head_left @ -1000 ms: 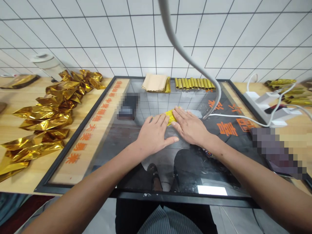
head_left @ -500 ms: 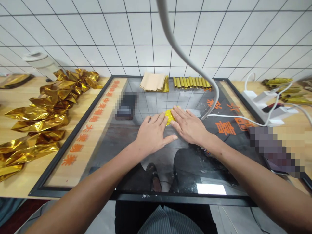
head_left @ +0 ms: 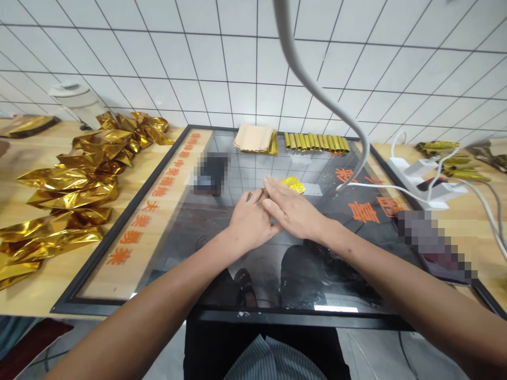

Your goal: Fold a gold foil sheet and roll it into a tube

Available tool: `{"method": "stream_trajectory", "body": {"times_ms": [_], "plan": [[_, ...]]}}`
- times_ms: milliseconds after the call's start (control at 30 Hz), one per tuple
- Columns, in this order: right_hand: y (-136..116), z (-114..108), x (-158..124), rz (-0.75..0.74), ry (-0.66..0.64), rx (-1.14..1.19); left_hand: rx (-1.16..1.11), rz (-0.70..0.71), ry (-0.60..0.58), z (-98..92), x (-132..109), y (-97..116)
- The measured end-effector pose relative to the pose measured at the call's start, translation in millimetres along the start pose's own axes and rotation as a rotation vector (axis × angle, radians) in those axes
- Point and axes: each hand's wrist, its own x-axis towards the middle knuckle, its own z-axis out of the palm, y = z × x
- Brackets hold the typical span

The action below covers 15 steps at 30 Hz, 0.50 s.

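Note:
A small sheet of gold foil paper (head_left: 293, 184) lies flat on the dark glass tabletop (head_left: 174, 248); its right part shows beyond my hands and the rest is covered. My left hand (head_left: 253, 219) lies palm down at the sheet's left, fingers stretched out. Across the left fingers rests my right hand (head_left: 295, 211), also flat with straight fingers, hiding the left fingertips. Behind them stand a stack of beige-backed gold paper sheets (head_left: 253, 138) and a row of several rolled gold paper tubes (head_left: 316, 142).
Folded gold foil pieces (head_left: 67, 187) spread over the wooden table at left. A grey flexible arm (head_left: 317, 89) curves down over the glass. At right are a white power strip (head_left: 415, 182) with cables and a pixelated dark object (head_left: 435, 248); another pixelated object (head_left: 209, 174) lies back left.
My right hand has moved left off the gold paper's right part and onto my left fingers. More of the paper's right end shows. The view has shifted slightly.

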Motion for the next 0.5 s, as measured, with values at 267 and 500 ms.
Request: {"method": "stream_trajectory", "body": {"times_ms": [267,500], "plan": [[31,11,4,0.077,0.0,-0.029,0.003,-0.005,0.002,2.3,-1,-1],[46,9,1,0.065,0.035,-0.123,0.019,-0.012,-0.003,5.1,-1,-1]]}}
